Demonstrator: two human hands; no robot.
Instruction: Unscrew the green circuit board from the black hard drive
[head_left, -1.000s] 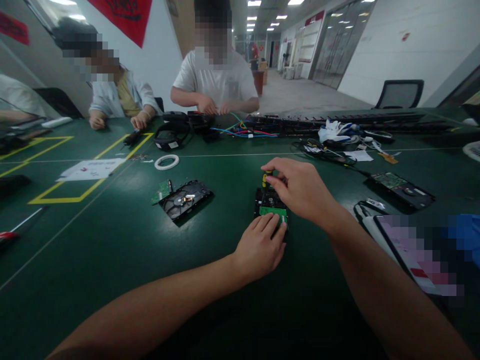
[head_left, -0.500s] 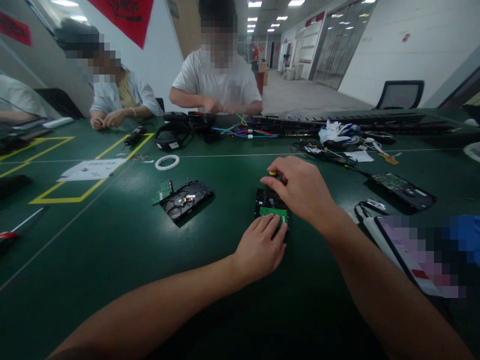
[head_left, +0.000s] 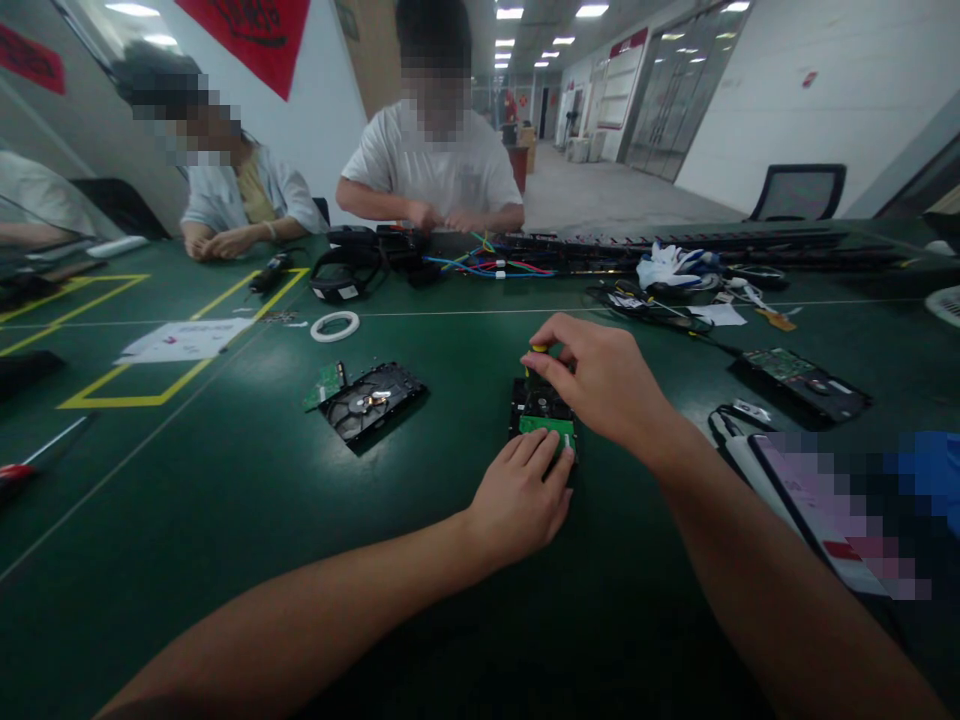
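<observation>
A black hard drive with a green circuit board lies in front of me on the table. My left hand holds it down at the near end, fingers bent over the board; its thumb is hidden. Above the far end, my right hand pinches a small screwdriver by its yellow-topped handle. The screwdriver stands about upright over the drive, and its tip cannot be made out. To the left lies a second hard drive, with a loose green circuit board against its corner.
A white tape ring and a paper sheet lie farther left. A red-handled screwdriver is at the left edge. Another hard drive and a phone-like device lie right. Cables run across the back, before two seated people.
My right hand has shifted very slightly left with the screwdriver, and more of its yellow top shows. My left hand and the hard drive stay in place.
</observation>
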